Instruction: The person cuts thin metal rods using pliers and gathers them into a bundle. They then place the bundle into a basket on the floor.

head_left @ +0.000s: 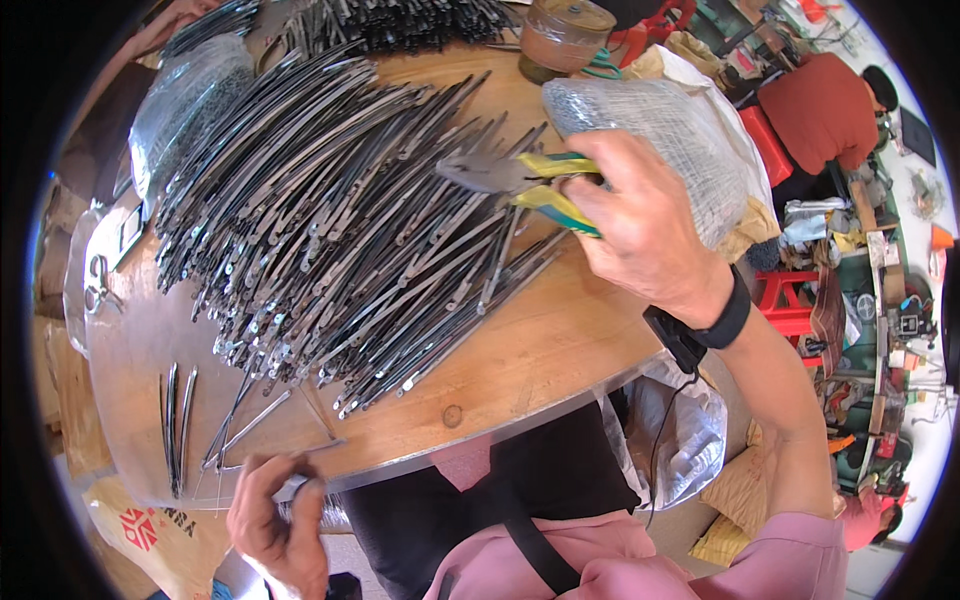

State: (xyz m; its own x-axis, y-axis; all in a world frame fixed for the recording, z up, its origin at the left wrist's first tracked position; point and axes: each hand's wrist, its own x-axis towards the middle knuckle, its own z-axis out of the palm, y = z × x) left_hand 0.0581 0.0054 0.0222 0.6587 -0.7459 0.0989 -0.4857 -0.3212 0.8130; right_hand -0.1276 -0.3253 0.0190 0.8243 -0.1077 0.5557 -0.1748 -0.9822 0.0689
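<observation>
My right hand point(650, 225) is closed round a pair of pliers point(488, 174) with yellow and green handles. The pliers' metal head is blurred and points left, above a big pile of dark, thin metal strips point(320, 220). By the table's near left edge, my left hand point(272, 520) is closed with its fingers curled. Something small and grey shows between its fingers, too unclear to name. Just beyond that hand lie a few loose strips point(245, 425), and left of them a small separate group of strips point(178, 430).
Scissors point(102, 285) lie at the wooden table's point(480, 390) left edge. Plastic-wrapped bundles point(655, 135) flank the pile, and a brown roll point(565, 38) stands behind. Another person's arm point(155, 35) reaches in at the far left. A red stool point(785, 300) stands at right.
</observation>
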